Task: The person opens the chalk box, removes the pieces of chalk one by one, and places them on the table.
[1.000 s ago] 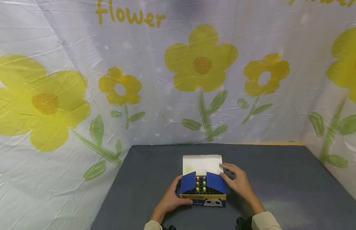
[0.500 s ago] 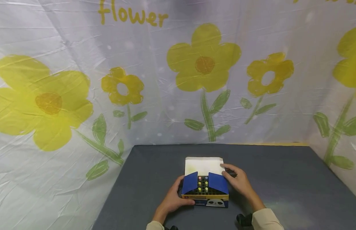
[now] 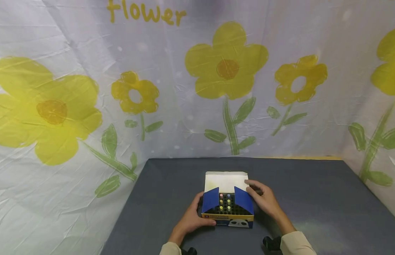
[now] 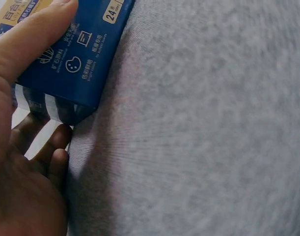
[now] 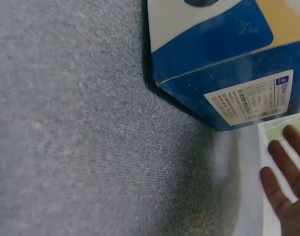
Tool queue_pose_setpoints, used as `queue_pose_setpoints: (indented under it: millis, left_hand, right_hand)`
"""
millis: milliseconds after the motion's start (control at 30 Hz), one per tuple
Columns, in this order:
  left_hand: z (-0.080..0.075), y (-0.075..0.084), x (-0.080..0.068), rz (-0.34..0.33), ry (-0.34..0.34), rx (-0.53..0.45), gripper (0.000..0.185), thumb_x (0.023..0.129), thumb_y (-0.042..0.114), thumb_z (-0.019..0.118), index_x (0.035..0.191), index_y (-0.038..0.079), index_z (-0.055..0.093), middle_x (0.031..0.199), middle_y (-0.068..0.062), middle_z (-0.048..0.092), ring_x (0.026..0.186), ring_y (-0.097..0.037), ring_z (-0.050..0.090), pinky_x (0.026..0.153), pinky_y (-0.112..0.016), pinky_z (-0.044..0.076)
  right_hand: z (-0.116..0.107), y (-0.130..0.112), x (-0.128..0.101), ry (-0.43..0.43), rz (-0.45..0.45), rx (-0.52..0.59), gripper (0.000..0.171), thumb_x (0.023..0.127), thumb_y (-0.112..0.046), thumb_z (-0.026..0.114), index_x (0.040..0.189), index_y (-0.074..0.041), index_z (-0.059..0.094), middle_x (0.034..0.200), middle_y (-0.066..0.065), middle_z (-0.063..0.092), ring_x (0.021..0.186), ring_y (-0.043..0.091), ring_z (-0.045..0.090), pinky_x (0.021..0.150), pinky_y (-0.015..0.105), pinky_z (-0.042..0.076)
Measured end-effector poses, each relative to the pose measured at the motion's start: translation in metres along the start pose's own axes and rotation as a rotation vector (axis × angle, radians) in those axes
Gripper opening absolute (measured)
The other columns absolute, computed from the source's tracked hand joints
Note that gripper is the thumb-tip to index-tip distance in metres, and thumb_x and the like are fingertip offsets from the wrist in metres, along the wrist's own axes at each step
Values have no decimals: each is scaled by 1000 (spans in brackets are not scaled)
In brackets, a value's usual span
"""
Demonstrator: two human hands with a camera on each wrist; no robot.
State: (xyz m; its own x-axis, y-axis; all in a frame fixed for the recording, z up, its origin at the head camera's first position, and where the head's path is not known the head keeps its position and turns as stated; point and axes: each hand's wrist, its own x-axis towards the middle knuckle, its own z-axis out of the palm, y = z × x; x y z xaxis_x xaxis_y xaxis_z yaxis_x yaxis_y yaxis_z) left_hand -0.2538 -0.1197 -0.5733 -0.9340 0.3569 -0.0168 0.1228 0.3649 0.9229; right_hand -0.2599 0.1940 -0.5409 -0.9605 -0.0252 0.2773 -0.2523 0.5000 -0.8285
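A blue and yellow cardboard box [image 3: 211,217] with a panda print sits on the table, its white-lined lid [image 3: 226,181] folded back. Between the blue left flap [image 3: 211,200] and right flap [image 3: 244,201], several coloured chalk-like sticks [image 3: 229,208] stand in a dark holed insert. My left hand [image 3: 192,219] grips the box's left side, with the thumb across its front. At the right edge of the lid and flap is my right hand [image 3: 266,201], fingers extended; the right wrist view shows them spread over the pale lid lining, beside the labelled side.
The box rests on a dark grey tabletop [image 3: 318,202]. Behind and beside the table hangs a white curtain [image 3: 181,106] printed with yellow flowers. Black wrist straps show near both cream sleeves [image 3: 296,243].
The right flap has risen and tilts more upright, widening the gap between the two flaps. Both hands stay at the box; the head view has shifted slightly.
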Motion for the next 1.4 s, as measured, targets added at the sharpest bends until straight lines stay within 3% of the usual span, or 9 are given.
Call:
queue_pose_setpoints:
  millis: [133, 300, 400, 500, 600, 733, 1100, 1400]
  left_hand:
    - [-3, 2, -1, -8, -6, 10, 114, 70, 36, 94, 161, 25, 26, 158, -14, 42, 144, -39, 41, 112, -61, 36]
    - [-10, 5, -4, 30, -5, -12, 112, 75, 42, 90, 162, 31, 20, 161, -15, 38, 144, -38, 41, 109, -59, 39]
    - [-13, 10, -7, 61, 25, -8, 110, 77, 41, 89, 162, 32, 19, 161, -12, 36, 144, -37, 40, 106, -59, 41]
    - [-16, 17, -8, 91, 70, 58, 107, 76, 41, 89, 161, 29, 26, 162, -11, 32, 148, -38, 31, 106, -65, 37]
    - [-20, 26, -7, 123, 97, 136, 100, 74, 41, 90, 157, 26, 37, 163, -12, 27, 150, -39, 21, 110, -73, 25]
    - [-21, 35, -2, 139, 105, 222, 93, 73, 44, 90, 152, 28, 45, 164, -14, 24, 153, -40, 13, 111, -76, 13]
    - [-16, 46, 12, 164, 54, 431, 82, 71, 60, 85, 142, 29, 55, 163, -9, 27, 154, -40, 11, 110, -73, 18]
    - [-17, 60, 19, 229, 58, 502, 74, 76, 57, 82, 136, 21, 56, 162, -12, 27, 154, -42, 11, 110, -74, 18]
  right_hand:
    - [-4, -6, -5, 73, -95, -28, 29, 101, -23, 64, 129, -17, 70, 121, 5, 72, 101, 4, 63, 85, 32, 53]
    - [-14, -11, -11, 75, -186, -71, 31, 97, -20, 69, 126, -11, 69, 119, 8, 69, 105, 20, 62, 86, 43, 52]
    - [-20, -13, -13, 58, -221, -118, 33, 93, -21, 74, 124, -8, 69, 118, 8, 67, 107, 22, 57, 87, 49, 48]
    - [-25, -15, -15, 29, -238, -162, 38, 88, -25, 79, 121, -8, 70, 118, 5, 65, 110, 21, 51, 90, 52, 38]
    - [-27, -19, -15, -11, -241, -224, 45, 83, -33, 83, 121, -12, 70, 119, 3, 63, 114, 24, 48, 92, 53, 31]
    - [-28, -27, -14, -86, -232, -318, 56, 79, -47, 84, 124, -17, 69, 121, 3, 58, 116, 29, 46, 92, 55, 28]
    - [-22, -45, -10, -205, -233, -518, 75, 68, -65, 84, 124, -18, 68, 114, 1, 55, 102, 19, 39, 82, 42, 23]
    - [-19, -56, -1, -235, -298, -550, 73, 70, -61, 85, 121, -12, 67, 109, 1, 53, 97, 18, 37, 80, 40, 22]
